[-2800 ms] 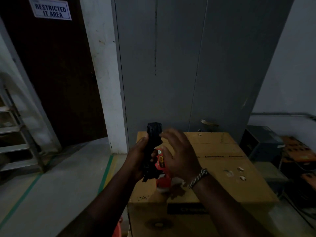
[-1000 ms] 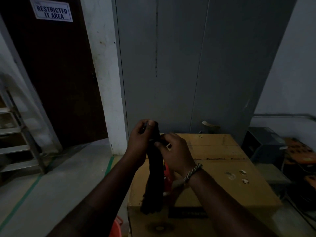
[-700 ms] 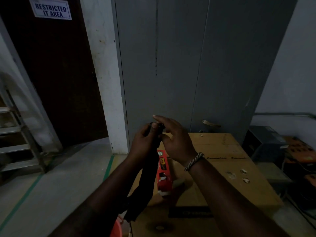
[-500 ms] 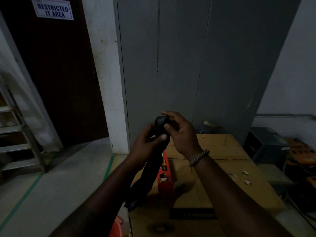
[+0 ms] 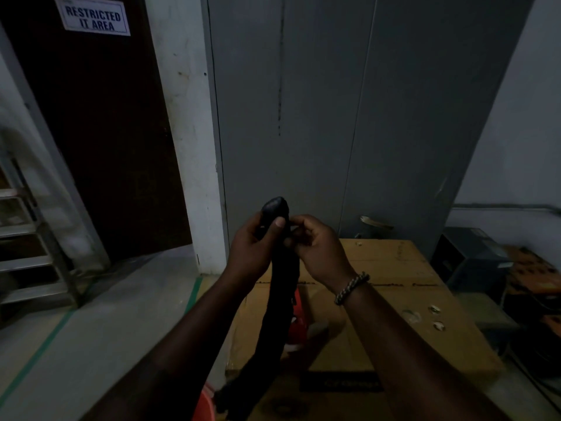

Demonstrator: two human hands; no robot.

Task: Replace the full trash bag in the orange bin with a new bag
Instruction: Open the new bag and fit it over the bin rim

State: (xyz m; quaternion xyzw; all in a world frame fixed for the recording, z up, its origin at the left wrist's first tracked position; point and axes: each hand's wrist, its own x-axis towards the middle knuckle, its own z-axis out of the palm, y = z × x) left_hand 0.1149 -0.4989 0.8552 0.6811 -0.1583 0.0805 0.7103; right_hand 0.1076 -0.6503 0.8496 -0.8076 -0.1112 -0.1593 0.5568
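A new black trash bag point(image 5: 277, 302), still folded into a long narrow strip, hangs down in front of me. My left hand point(image 5: 252, 250) grips it near its top end, thumb across the front. My right hand point(image 5: 318, 247) pinches the same upper part from the right side. The bag's lower end dangles past the front edge of a cardboard box point(image 5: 394, 299). A sliver of the orange bin point(image 5: 202, 404) shows at the bottom, below my left forearm; its inside is hidden.
An orange-red packet point(image 5: 299, 325) lies on the box behind the bag. Small bits of litter point(image 5: 425, 317) sit on the box's right part. Grey metal cabinet doors point(image 5: 334, 117) stand behind. A step ladder point(image 5: 27, 247) is at the left, dark equipment point(image 5: 473, 256) at the right.
The bag has unrolled from a short bundle into a long hanging strip. Both hands rose a little and now hold its top end close together.
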